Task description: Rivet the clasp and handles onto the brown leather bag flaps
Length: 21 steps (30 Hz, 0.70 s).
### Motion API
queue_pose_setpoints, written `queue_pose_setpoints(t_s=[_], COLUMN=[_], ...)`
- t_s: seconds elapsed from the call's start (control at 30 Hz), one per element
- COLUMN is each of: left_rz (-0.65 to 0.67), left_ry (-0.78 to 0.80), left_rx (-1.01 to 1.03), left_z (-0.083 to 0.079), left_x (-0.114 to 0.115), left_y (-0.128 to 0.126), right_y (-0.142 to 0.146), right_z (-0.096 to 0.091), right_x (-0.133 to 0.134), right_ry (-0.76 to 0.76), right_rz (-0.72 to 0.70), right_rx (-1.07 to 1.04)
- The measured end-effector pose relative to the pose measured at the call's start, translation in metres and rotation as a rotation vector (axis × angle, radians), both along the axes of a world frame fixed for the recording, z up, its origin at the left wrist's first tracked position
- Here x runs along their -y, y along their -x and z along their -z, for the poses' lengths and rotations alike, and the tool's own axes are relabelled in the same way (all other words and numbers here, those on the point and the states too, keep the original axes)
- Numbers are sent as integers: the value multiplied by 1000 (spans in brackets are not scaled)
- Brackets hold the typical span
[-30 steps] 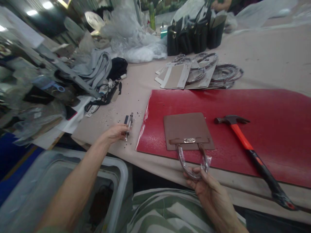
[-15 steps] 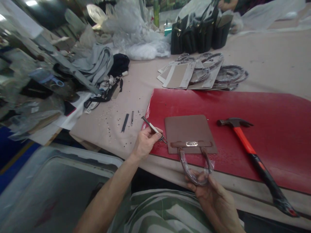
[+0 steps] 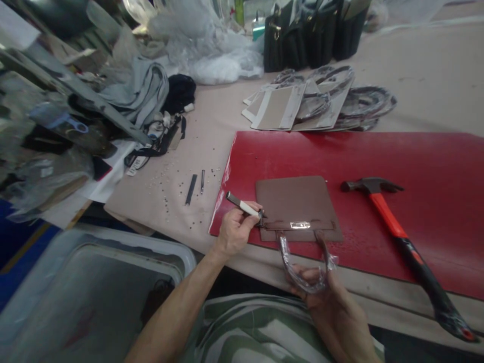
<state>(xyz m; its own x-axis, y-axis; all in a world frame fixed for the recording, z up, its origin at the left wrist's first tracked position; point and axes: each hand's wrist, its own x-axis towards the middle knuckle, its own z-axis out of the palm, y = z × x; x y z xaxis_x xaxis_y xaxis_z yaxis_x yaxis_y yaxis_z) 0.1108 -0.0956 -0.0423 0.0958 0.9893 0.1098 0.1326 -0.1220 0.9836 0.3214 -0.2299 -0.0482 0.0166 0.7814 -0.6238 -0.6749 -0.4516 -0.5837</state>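
Observation:
A brown leather bag panel (image 3: pixel 293 199) lies flat on the red board, with a strap and a shiny metal plate (image 3: pixel 300 225) along its near edge. My left hand (image 3: pixel 236 229) pinches a slim metal punch-like tool (image 3: pixel 247 207) with a white-wrapped shaft. The tool leans, its lower end at the left end of the strap; whether it touches is hard to tell. My right hand (image 3: pixel 333 302) is closed on the plastic-wrapped bag handle (image 3: pixel 285 254), which hangs over the table's near edge.
A claw hammer (image 3: pixel 393 222) lies on the red board (image 3: pixel 438 201) at right. Two small dark tools (image 3: pixel 191 189) and scattered tiny bits lie at left. Behind are stacked panels with wrapped handles (image 3: pixel 280 106) and black bags (image 3: pixel 302 38). A plastic bin (image 3: pixel 181 247) stands below left.
My left hand has moved right, bringing the tool from beside the panel to the strap's left end. My right hand still holds the handle. The view has shifted slightly.

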Motion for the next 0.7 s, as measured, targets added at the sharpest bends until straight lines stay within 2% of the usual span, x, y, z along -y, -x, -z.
queue_pose_setpoints(t_s=[0.13, 0.3, 0.47, 0.7], left_rz=[-20, 7, -11, 6], left_ry=[48, 166, 213, 237], left_rx=[59, 91, 112, 154], left_z=[0, -1, -3, -1], left_x=[-1, -10, -14, -16], left_y=[0, 0, 0, 1], right_y=[0, 1, 10, 14], right_z=[-9, -26, -28, -35], right_x=[-4, -18, -32, -60], right_ry=[22, 47, 116, 44], right_rz=[-56, -12, 38, -192], right_rx=[-20, -145, -182, -112])
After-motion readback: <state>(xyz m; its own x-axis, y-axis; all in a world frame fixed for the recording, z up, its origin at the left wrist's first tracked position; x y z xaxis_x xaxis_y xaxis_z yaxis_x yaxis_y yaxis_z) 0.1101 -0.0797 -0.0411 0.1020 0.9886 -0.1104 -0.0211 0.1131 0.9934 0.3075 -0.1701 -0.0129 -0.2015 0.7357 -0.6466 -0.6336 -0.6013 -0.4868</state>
